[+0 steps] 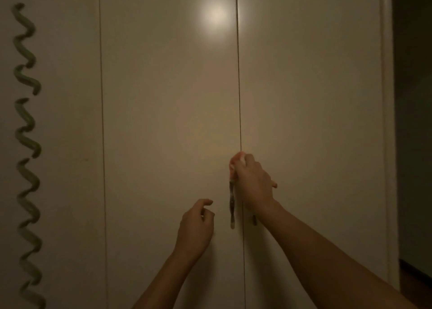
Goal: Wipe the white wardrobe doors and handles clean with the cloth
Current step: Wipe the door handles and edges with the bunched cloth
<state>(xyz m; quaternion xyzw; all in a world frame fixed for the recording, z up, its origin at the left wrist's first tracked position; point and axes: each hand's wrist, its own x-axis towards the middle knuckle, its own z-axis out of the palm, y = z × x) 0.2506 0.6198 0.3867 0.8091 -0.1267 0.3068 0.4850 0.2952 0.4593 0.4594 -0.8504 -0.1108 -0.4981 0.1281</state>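
Observation:
Tall white wardrobe doors (168,112) fill the view, lit dimly. A metal bar handle (231,205) hangs on the middle door just left of the seam, and the tip of a second handle (254,221) shows under my right forearm. My right hand (253,182) is shut on a pinkish cloth (234,164), pressed against the top of the middle door's handle. My left hand (196,226) hovers lower left of that handle, fingers loosely curled and holding nothing. Most of the cloth is hidden by my fingers.
A green spiral decoration (27,130) runs down the left door. A bright light reflection (216,15) sits high on the middle door. The wardrobe's right edge (388,121) borders a dark room area, with a strip of floor (418,285) at the lower right.

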